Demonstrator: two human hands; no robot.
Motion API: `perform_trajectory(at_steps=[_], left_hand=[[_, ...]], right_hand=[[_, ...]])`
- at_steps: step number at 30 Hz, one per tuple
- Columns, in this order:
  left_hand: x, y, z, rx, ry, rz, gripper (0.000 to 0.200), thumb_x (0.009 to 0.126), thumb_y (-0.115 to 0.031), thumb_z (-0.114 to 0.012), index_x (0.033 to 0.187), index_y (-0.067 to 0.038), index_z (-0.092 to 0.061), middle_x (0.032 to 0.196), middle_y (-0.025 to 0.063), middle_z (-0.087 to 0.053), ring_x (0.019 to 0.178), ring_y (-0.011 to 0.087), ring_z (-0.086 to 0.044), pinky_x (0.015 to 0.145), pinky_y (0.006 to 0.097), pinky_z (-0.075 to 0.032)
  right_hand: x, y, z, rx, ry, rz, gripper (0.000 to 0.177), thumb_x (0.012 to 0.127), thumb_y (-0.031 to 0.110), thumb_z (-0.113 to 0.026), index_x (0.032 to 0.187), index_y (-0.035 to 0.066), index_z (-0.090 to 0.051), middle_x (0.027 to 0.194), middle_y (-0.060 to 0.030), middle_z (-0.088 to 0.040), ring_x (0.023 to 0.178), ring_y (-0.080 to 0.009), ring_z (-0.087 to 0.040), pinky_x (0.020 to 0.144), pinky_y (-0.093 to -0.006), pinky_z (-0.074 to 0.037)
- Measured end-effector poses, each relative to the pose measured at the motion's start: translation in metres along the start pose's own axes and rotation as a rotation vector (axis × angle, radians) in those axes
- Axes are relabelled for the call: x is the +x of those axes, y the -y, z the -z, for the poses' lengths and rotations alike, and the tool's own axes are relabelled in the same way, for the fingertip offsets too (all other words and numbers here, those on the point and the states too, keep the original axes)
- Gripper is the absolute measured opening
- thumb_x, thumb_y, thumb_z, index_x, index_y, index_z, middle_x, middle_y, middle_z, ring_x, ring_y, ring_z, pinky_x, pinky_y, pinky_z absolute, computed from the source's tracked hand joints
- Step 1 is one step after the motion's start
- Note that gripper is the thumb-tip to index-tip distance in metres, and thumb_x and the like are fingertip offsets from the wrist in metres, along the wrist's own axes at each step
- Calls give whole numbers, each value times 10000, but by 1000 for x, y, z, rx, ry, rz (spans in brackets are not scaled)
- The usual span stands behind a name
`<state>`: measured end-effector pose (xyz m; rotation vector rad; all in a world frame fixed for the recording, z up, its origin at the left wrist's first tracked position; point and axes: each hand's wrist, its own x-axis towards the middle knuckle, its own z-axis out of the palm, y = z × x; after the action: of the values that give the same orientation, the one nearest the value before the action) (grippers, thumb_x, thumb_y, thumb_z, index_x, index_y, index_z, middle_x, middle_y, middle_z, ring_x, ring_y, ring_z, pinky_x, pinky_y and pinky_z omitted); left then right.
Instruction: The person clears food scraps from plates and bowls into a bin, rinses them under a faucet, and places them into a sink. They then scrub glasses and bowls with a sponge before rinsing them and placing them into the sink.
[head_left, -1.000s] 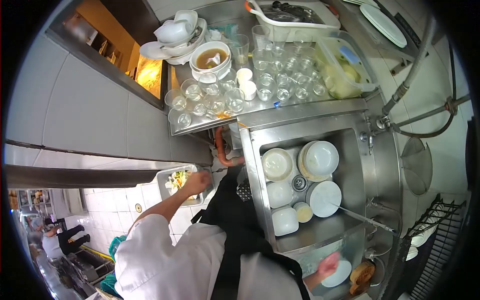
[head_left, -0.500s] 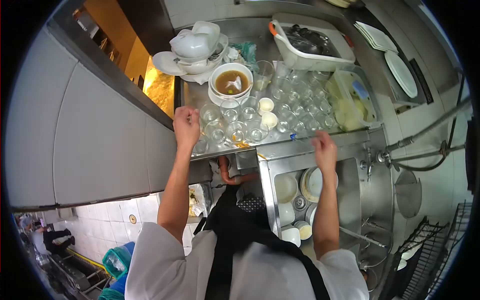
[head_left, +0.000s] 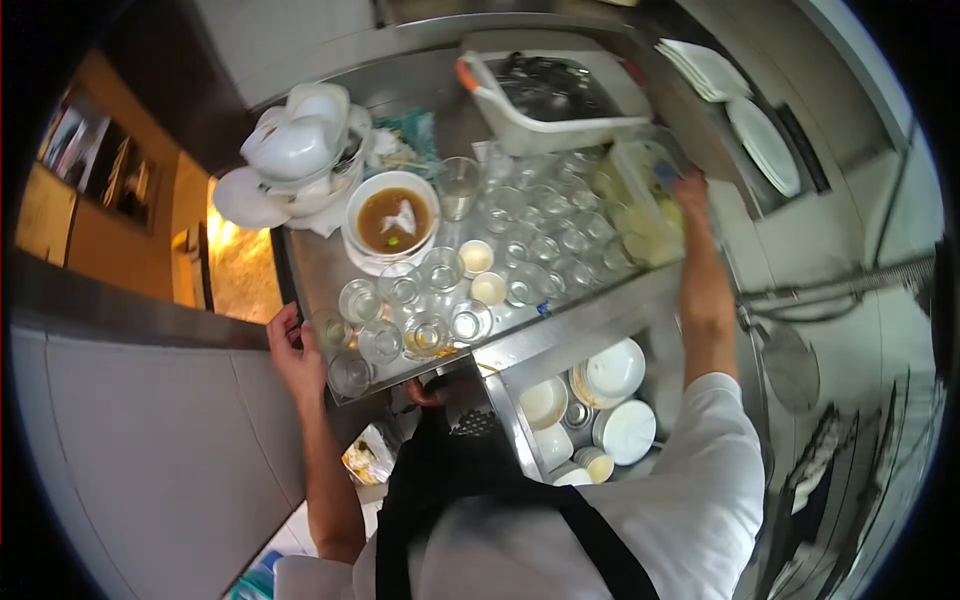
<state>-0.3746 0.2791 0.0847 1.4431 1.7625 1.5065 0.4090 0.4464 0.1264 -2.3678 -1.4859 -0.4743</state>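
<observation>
Loosely, the left hand's [head_left: 297,350] fingers curl a little apart, gripping nothing, just beside glass tumblers [head_left: 380,342] at the counter's [head_left: 325,262] edge. The right hand's [head_left: 690,192] blurred fingers are at the rim of a clear plastic tub [head_left: 640,198]; how far they open, I cannot tell. Left of them, more tumblers; farther left, a soup bowl [head_left: 393,219].

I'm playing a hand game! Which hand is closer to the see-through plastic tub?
The right one. The right hand is at the right side of the tub; the left hand is off to the left, beside the glasses.
</observation>
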Motion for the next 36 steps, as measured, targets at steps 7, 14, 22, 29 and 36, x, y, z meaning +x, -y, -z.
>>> perform_trajectory(at_steps=[7, 14, 22, 29, 36], left_hand=[[-33, 2, 16, 132, -58, 29, 375, 900, -88, -616, 1257, -9, -534, 1165, 125, -601, 1023, 215, -583, 860, 331, -489], [-66, 5, 21, 251, -47, 89, 574, 848, -172, -676, 1356, -20, -457, 1211, 156, -549, 1110, 257, -526, 899, 374, -438], [-111, 15, 18, 32, 55, -53, 950, 690, -178, -812, 1445, 10, -268, 1371, 184, -412, 1276, 334, -424, 1049, 425, -371], [-132, 50, -30, -80, -120, 121, 912, 625, -181, -855, 1380, -30, -366, 1300, 204, -511, 1214, 364, -510, 1008, 431, -420], [-123, 128, -32, -105, 2, 87, 831, 710, -281, -818, 1384, -60, -385, 1256, 187, -594, 1147, 308, -599, 918, 396, -479]], right_hand=[[34, -42, -90, 129, 439, 98, 650, 846, 296, -594, 1452, 153, -408, 1439, -236, -440, 1316, -408, -435, 1101, -472, -356], [43, -34, -69, 164, 224, -59, 581, 868, 245, -618, 1390, 43, -464, 1391, -201, -500, 1235, -396, -498, 1042, -453, -418], [-55, 94, 97, 1322, -37, -107, 412, 863, 98, -693, 1232, 18, -530, 1178, -121, -576, 1030, -241, -592, 685, -378, -619], [-340, 363, 159, 1485, 242, 415, 356, 845, -66, -600, 1192, 16, -604, 1211, -112, -584, 1093, -205, -592, 855, -328, -555], [-487, 494, 148, 573, 381, 993, 405, 702, 72, -626, 1106, 50, -658, 1101, -155, -660, 1024, -341, -635, 808, -461, -537]])
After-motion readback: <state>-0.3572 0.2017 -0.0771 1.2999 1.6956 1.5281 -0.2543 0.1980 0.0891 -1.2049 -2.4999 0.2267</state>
